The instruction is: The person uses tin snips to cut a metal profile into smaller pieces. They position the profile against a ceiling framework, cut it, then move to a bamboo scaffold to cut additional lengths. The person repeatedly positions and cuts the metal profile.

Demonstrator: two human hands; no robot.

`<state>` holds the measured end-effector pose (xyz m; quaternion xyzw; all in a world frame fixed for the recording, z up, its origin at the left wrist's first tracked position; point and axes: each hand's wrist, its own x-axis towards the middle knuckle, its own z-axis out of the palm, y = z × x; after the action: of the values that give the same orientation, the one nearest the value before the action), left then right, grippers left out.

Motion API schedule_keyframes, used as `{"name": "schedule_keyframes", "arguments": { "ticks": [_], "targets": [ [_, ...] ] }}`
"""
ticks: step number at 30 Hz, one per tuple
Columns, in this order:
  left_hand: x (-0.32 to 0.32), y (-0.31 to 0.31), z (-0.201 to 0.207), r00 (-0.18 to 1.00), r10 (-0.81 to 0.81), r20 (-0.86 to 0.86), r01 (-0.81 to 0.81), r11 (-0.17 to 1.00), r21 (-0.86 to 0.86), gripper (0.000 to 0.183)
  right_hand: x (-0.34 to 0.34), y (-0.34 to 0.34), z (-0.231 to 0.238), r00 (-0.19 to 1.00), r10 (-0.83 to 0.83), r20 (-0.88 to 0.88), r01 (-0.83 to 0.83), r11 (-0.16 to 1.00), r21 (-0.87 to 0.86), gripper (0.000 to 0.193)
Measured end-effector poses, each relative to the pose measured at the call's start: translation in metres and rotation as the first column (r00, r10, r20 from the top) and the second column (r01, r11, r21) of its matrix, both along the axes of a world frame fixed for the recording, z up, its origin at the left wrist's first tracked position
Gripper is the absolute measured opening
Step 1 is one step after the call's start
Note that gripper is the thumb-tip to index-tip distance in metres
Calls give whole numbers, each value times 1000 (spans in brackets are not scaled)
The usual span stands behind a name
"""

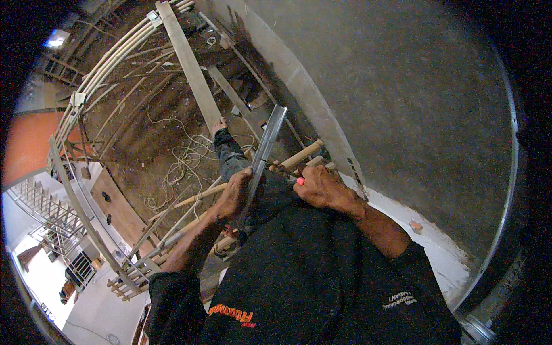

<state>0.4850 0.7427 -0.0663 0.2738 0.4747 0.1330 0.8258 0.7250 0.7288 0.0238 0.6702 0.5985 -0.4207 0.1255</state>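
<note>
My left hand (235,192) is closed around a long, shiny metal channel (268,138), which slants up and away from my body. Closed too is my right hand (325,187), to the right of the channel, gripping a dark hand tool (286,171) with a red handle end. The tool's narrow front reaches the channel's edge just above my left fingers. Its exact kind is too blurred to tell. The channel's lower end is lost in shadow against my dark clothing.
My bare foot (219,125) rests on a long wooden plank (190,63) high above a dirt-brown floor (167,109) with tangled pale cable (187,158). Scaffold poles (112,52) curve along the left. At right rises a grey wall surface (402,98), edged by a white ledge (402,221).
</note>
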Motion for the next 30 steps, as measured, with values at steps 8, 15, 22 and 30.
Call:
{"name": "schedule_keyframes", "arguments": {
  "ticks": [8, 15, 22, 30],
  "targets": [
    [0, -1, -6, 992, -127, 20, 109, 917, 383, 50, 16, -8, -26, 991, -48, -124, 54, 997, 50, 40],
    [2, -7, -19, 981, -192, -8, 187, 946, 266, 55, 13, -20, -35, 956, -151, -253, 150, 988, -25, 34],
    [-4, -12, -43, 968, -221, 118, 146, 880, 452, 47, 15, -17, -44, 976, -84, -201, 57, 989, -135, 34],
    [1, -10, -38, 985, -172, 1, 162, 931, 327, 48, 19, -25, -66, 977, -119, -175, 110, 992, -57, 33]
  ]
}}
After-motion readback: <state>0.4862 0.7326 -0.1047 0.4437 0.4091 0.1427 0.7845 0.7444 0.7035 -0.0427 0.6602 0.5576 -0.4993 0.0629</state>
